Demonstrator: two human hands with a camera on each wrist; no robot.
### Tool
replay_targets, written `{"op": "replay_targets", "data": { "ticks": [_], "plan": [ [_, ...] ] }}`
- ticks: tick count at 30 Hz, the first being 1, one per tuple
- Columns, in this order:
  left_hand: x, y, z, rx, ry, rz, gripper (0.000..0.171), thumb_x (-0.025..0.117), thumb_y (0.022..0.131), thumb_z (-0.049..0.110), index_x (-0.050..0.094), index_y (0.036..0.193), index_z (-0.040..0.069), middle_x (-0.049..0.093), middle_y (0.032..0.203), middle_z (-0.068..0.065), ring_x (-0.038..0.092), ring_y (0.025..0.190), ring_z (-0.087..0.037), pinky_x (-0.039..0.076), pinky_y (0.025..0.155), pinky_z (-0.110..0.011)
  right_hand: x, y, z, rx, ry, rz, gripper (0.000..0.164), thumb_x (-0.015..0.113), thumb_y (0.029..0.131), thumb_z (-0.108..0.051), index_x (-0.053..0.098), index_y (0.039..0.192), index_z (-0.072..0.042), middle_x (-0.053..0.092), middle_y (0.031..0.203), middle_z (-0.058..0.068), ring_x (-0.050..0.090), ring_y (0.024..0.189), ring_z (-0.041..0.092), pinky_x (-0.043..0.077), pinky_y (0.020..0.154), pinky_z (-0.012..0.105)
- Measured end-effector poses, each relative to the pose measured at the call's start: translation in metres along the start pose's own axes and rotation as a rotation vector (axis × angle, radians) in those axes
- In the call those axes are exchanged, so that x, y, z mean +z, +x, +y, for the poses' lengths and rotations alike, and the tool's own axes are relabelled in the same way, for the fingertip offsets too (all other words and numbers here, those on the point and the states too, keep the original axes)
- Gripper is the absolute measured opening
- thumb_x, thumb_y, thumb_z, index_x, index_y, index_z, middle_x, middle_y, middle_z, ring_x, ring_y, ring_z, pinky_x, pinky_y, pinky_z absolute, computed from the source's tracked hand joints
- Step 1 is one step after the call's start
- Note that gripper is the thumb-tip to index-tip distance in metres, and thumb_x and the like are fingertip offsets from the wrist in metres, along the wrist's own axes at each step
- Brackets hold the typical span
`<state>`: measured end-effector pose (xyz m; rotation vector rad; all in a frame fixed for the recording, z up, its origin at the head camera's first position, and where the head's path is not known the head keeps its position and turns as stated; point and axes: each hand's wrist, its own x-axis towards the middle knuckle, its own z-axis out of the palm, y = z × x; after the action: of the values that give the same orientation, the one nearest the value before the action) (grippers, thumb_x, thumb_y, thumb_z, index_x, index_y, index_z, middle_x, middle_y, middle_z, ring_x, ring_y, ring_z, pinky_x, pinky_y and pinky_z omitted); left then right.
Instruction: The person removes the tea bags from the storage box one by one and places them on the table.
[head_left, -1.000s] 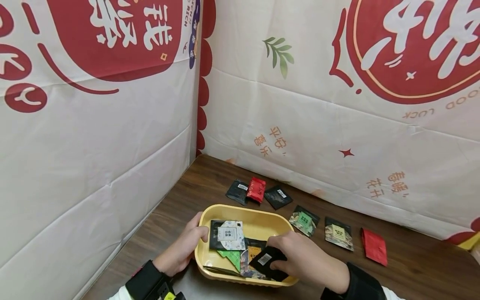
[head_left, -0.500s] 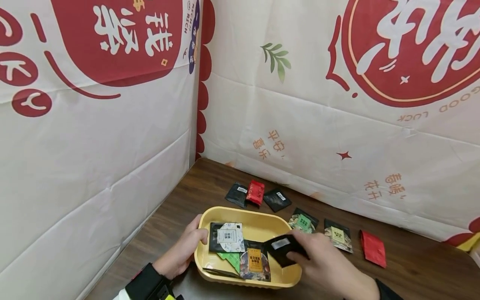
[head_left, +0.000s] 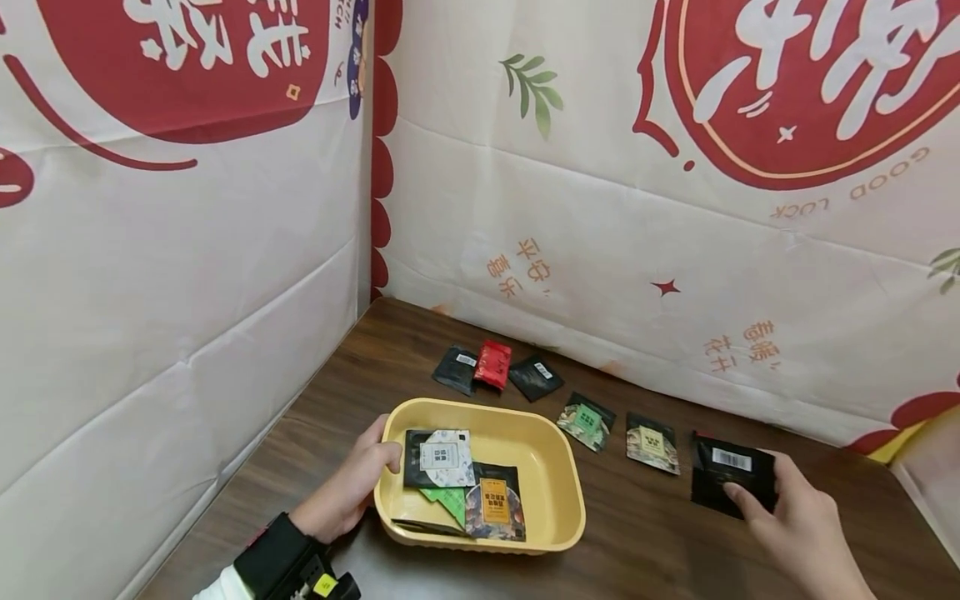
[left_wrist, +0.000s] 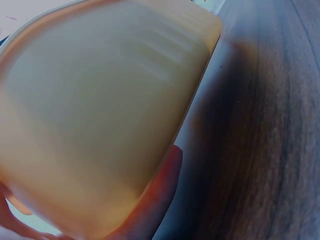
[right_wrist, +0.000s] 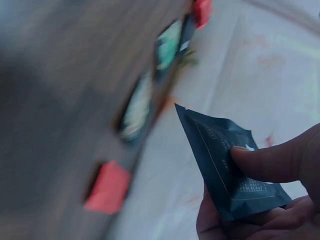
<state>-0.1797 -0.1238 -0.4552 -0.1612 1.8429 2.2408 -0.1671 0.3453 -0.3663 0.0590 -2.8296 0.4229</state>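
**Packet held at the tub's 3 o'clock; set-down pending**

Right hand (head_left: 797, 512) pinches the held packet (head_left: 723, 479), thumb on its face, apparently off the surface (head_left: 630, 542); left hand (head_left: 360, 471) grips the tub (head_left: 551, 483) at its 9 o'clock, thumb over the rim, fingers curled against the outside.

Row, clockwise round the tub: dark packet (head_left: 452, 371) and small red packet (head_left: 492, 364) near 12; black packet (head_left: 536, 379) at 1; green-label packet (head_left: 587, 421) at 2; yellow-label packet (head_left: 652, 444) towards 3; flat red packet (right_wrist: 109, 187) beyond, mostly masked in the head view.

In the tub: white-faced packet (head_left: 442, 458) at 10; green packet (head_left: 450, 502) and thin dark packet (head_left: 429, 527) towards 8; orange-label packet (head_left: 495, 502) at 5.

Judged step: laying packets out in a row; next move probably calls for lowering the held packet flat beside the flat red packet, without overlap, then lifting the thumb.
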Motion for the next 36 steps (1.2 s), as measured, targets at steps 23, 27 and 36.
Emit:
{"op": "replay_targets", "data": {
  "ticks": [23,27,36],
  "plan": [
    [0.001,-0.001,0.003,-0.001,0.000,-0.006,0.069,0.039,0.069,-0.003,0.038,0.137,0.007,0.041,0.133,-0.022,0.055,0.102,-0.030,0.051,0.069,-0.038,0.051,-0.014,0.094,0.283,-0.167,-0.379,0.104,0.068,0.077,-0.062,0.035,0.130,0.021,0.043,0.116,0.045,0.042,0.106,0.058,0.037,0.087,0.066],
    [0.000,0.000,0.004,0.005,0.006,0.006,0.071,0.040,0.069,-0.003,0.038,0.139,0.008,0.042,0.134,-0.020,0.054,0.104,-0.029,0.050,0.071,-0.037,0.046,-0.007,0.075,0.202,-0.165,-0.329,0.097,0.067,0.080,-0.058,0.034,0.134,0.016,0.035,0.121,0.048,0.035,0.108,0.062,0.034,0.087,0.070],
    [-0.001,-0.001,0.005,-0.001,0.013,-0.020,0.069,0.039,0.069,-0.002,0.037,0.138,0.007,0.039,0.134,-0.021,0.051,0.107,-0.030,0.048,0.074,-0.036,0.032,0.025,-0.019,-0.100,-0.017,-0.081,0.065,0.071,0.087,-0.032,0.046,0.133,0.006,0.042,0.123,0.036,0.035,0.111,0.056,0.033,0.081,0.065]
  ]
}}
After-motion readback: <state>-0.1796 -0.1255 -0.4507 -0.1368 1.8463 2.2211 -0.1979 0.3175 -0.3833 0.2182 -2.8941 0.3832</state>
